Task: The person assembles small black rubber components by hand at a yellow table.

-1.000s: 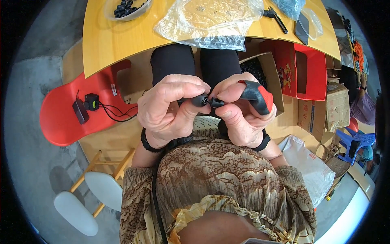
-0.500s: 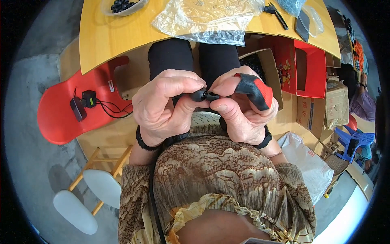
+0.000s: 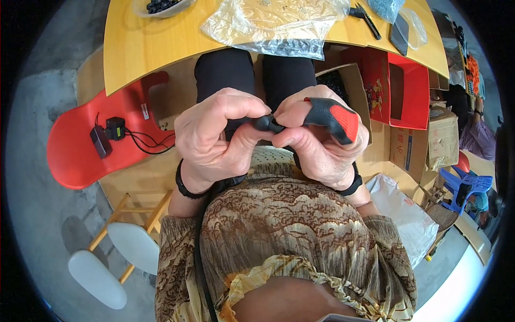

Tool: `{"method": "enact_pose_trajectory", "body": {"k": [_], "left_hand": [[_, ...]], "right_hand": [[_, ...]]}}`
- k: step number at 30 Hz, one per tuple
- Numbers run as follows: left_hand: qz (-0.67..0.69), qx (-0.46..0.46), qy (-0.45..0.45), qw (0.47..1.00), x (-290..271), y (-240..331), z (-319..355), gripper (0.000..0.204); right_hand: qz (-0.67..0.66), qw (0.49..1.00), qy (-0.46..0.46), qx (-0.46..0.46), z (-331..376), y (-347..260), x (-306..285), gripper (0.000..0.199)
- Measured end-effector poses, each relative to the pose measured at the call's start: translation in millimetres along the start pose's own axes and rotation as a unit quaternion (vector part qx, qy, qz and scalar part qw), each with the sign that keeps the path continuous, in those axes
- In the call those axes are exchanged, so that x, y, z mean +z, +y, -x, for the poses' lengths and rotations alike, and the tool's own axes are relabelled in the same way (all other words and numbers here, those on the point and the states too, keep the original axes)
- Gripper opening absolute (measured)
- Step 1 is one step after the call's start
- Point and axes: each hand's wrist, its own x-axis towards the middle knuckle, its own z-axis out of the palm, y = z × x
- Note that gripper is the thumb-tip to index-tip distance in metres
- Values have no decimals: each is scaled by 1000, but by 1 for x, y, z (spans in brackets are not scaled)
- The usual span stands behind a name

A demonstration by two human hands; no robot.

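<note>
Between thumb and index finger, my left hand (image 3: 212,137) pinches a small rounded black part (image 3: 262,123). Thumb and index finger of my right hand (image 3: 322,155) are closed on a second, smaller black piece (image 3: 277,127) pressed against its right end. How deep the two pieces sit in each other is hidden by the fingertips. A black and red finger guard (image 3: 333,121) covers the right index finger, leaving its tip bare. Both hands are held over my lap, in front of the table edge.
Ahead, the yellow table (image 3: 155,53) carries a tub (image 3: 174,11) of dark round parts, a clear plastic bag (image 3: 273,24), a black pen (image 3: 371,27) and a phone (image 3: 398,35). Left stands a red chair (image 3: 75,145) holding black adapters; right, a red box (image 3: 410,96) and cardboard boxes (image 3: 442,137).
My right fingertips have shifted slightly left, toward the rounded part. The hole in its end showed before and is now covered by the smaller piece.
</note>
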Motion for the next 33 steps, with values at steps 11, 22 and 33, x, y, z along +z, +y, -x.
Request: {"method": "enact_pose_trajectory", "body": {"k": [11, 22, 33], "left_hand": [[-6, -37, -13, 999, 0, 4, -2, 17], [-5, -47, -9, 999, 1, 8, -1, 13], [-34, -32, 14, 999, 4, 6, 2, 11]], "right_hand": [[4, 1000, -16, 13, -2, -1, -2, 16], [19, 996, 50, -65, 6, 12, 4, 18], [21, 993, 24, -110, 4, 17, 5, 23]]}}
